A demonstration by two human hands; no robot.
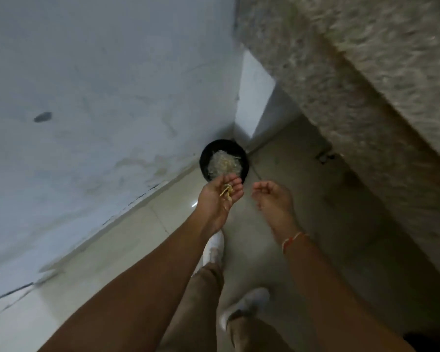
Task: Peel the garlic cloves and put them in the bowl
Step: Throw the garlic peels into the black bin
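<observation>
Left hand (220, 196) at frame centre, palm up, fingers loosely cupping garlic skins (226, 192) above black bin (206, 158) in the wall corner. Right hand (271, 196) beside, fingers relaxed, holding nothing. Bare floor (302, 224) rightward to the stone slab edge (366, 123).

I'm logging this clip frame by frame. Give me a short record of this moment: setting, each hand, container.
setting: person standing on a tiled floor in a corner by a pale wall
left hand: palm up, cupping yellowish garlic skins, just short of the container
right hand: loosely curled, holds nothing
container: black round bin on the floor, holding pale peelings
</observation>
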